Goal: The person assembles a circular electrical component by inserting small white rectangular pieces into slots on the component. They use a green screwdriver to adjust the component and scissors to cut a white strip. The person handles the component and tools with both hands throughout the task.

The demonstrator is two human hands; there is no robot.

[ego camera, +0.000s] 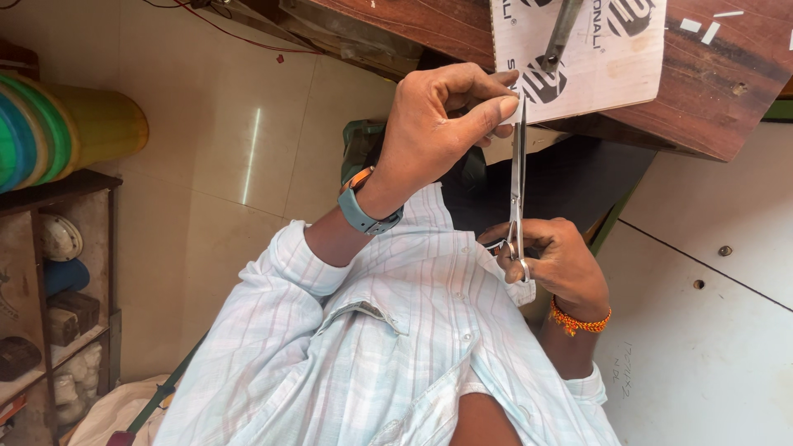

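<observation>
Scissors point(518, 177), one pair, steel, blades closed and pointing up the frame toward the wooden table point(710, 99). Right hand point(555, 263) has fingers curled shut through the finger loops at the lower end, thumb side toward the blades. Left hand point(442, 116) is pinched closed, thumb against forefinger, at the blade tips; a small white piece point(505, 116) sits in the pinch, its shape too hidden to tell. Scissors span the gap between the two hands, in front of the person's chest.

Wrists: one grey-and-orange watch band point(368, 206) on the left, one orange beaded thread point(580, 320) on the right. Sleeves of a pale striped shirt point(396, 330), rolled on the left arm.

Table: one white printed card sheet point(586, 49) lying at the edge, one dark metal tool point(563, 31) resting on it, three small white strips point(702, 26) beside it on the wood.

Containers: one open wooden shelf unit point(58, 272) at the frame's left, holding one white cap-like object, one blue item, dark boxes and pale lumps lower down; count unclear. On its top, a stack of green, blue and yellow plastic vessels point(66, 124) lying sideways.
</observation>
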